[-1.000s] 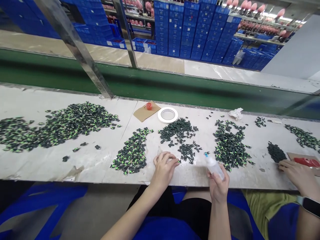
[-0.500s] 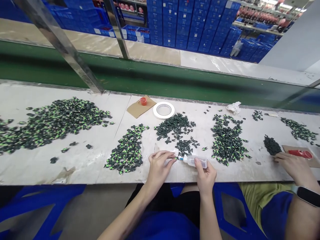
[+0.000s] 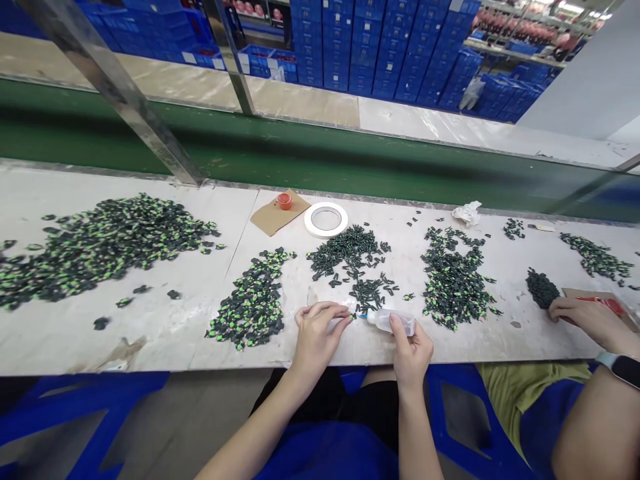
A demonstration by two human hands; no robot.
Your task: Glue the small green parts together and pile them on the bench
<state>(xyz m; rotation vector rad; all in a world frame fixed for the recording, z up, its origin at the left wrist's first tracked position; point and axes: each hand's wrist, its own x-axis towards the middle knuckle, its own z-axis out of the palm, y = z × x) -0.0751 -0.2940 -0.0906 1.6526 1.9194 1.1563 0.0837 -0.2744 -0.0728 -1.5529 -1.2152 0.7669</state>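
Observation:
My right hand is closed round a clear squeeze bottle, which lies sideways with its blue tip pointing left. The tip meets or nearly meets a small dark green piece pinched between the thumb and fingers of my left hand. Just beyond the hands is a heap of small dark pieces, with a larger heap behind it. Green-spotted dark parts are piled left of my left hand, and a similar pile lies to the right.
A white tape roll and a red cup on cardboard stand at the back. A large pile of parts covers the left. At the right, another person's hand is beside a dark pile. Crumpled tissue lies behind.
My hands and the bottle have hardly moved. The other person's hand at the right has shifted a little and now covers more of the red object there. The view has shifted slightly.

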